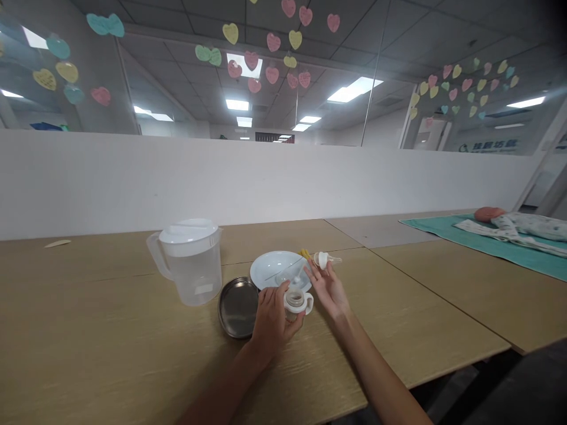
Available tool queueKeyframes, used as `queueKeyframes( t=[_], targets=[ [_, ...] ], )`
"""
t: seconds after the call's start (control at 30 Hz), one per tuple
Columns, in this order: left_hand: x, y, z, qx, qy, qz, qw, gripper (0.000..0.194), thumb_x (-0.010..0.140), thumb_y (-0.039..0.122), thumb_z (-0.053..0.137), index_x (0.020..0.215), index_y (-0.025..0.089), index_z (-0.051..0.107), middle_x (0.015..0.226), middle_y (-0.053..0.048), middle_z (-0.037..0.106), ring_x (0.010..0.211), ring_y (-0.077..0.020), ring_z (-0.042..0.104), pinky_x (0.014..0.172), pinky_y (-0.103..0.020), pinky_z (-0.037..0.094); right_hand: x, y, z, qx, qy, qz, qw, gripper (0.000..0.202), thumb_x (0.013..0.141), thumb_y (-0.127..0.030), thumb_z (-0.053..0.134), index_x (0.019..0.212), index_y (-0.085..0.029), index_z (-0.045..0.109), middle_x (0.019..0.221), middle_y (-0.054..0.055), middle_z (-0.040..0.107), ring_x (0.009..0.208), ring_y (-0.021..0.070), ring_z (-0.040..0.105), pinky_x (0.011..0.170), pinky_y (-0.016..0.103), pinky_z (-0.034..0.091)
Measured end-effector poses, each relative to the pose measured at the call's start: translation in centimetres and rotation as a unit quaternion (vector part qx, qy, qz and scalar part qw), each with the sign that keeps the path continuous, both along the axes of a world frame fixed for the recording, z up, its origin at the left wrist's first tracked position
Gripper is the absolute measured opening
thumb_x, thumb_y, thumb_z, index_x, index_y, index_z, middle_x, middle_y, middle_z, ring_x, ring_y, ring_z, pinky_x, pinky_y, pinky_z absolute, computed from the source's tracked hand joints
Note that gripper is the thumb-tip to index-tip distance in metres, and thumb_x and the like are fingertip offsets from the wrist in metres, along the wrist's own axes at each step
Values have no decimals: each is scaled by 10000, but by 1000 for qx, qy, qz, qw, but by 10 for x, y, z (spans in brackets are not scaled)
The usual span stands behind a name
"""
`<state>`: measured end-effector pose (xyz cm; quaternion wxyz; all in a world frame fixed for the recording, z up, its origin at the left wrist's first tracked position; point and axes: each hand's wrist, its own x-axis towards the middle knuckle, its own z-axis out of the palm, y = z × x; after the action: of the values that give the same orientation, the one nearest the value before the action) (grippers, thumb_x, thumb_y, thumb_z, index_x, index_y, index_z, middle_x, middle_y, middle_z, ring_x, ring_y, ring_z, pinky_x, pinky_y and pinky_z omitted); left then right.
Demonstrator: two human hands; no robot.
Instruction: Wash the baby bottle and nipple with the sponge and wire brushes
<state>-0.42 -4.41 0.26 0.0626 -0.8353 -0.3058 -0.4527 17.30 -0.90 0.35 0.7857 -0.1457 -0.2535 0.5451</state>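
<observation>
White plastic is forming the collar and looped handle of the small bottle (pixel 293 314), which is standing roughly upright, open mouth up, just in front of the pale bowl (pixel 269 265). The left hand (pixel 268 321) is gripping it: fingers are reaching round its far left side, the thumb is pressing the near side, and the handle is pointing away toward the right hand (pixel 331 293). Whether its base is touching the counter (pixel 133 348), I cannot tell.

It is probably going to be light and stiff, a bit slippery if wet; the body below the collar is offering the surest hold, the handle a second one.

The right hand is opening palm up, its fingers loosely spread. The teat cap (pixel 323 260) is lying at their tips, its clear end pointing right; whether they are pinching it, I cannot tell. The teat is likely soft, so the rigid ring is looking the better place to hold.
</observation>
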Motion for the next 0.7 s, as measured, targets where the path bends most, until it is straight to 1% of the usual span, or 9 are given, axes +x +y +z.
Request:
queueKeyframes(
  t=[0.1,0.2,0.3,0.4,0.47,0.5,0.6,0.67,0.7],
  targets=[
    [0,0,0,-6,1,1,1000,547,756,300,565,1234,128,360,976,-105,594,890,-233,550,823,-398,396,-6,2,0,-11,-70,-71,995,251,736,-366,678,920,-219,588,1045,31,642,1016,171,594,946,365,450],
    [0,0,1,-17,7,-1,1000,541,769,320,551,1238,137,353,985,-109,592,895,-239,551,829,-409,391,-11,2,-3,-25,-183,-158,970,343,731,-417,666,995,-223,563,1061,39,636,986,184,594,918,370,450],
    [-1,0,1,-18,7,-3,1000,530,775,330,539,1238,143,360,1004,-116,596,913,-247,554,842,-417,383,-14,-1,-9,-17,-353,-207,912,409,763,-460,616,1088,-223,542,1106,53,616,1010,197,566,900,352,436],
    [0,-1,1,-9,5,0,1000,521,770,326,539,1229,143,377,1018,-119,601,919,-248,555,845,-417,383,-12,-7,-12,-10,-510,-197,837,395,819,-499,522,1086,-211,567,1069,66,620,990,208,557,874,337,423],
    [0,-1,0,-6,5,4,1000,518,771,326,537,1227,137,380,1013,-121,605,914,-247,557,847,-416,382,-11,-9,-13,-8,-566,-201,799,390,848,-514,460,1047,-206,593,1024,69,624,963,208,553,857,330,416],
    [0,-1,-1,-7,7,5,1000,517,775,330,532,1229,137,376,1013,-122,606,911,-246,559,851,-417,380,-10,-9,-13,-8,-578,-206,789,391,858,-518,437,1026,-206,602,1003,67,625,947,206,551,847,325,415],
    [-2,-1,2,4,8,-7,1000,589,768,413,533,1253,141,338,1094,-151,576,977,-270,546,876,-441,368,-10,-9,-12,-11,-579,-213,787,404,867,-529,407,958,-201,625,935,56,628,880,195,547,801,308,419],
    [-3,-5,11,35,-22,-27,999,625,760,461,522,1254,140,316,1192,-186,514,1080,-305,498,900,-471,357,-11,-9,-12,-9,-562,-219,797,401,858,-531,428,949,-199,634,922,51,631,865,192,543,791,300,418],
    [-4,-10,19,52,-52,-39,997,597,768,459,507,1238,143,319,1218,-194,489,1117,-314,474,909,-484,354,-12,-9,-12,-6,-554,-223,802,395,855,-526,440,960,-200,635,929,49,632,869,191,542,795,299,417]
  ],
)
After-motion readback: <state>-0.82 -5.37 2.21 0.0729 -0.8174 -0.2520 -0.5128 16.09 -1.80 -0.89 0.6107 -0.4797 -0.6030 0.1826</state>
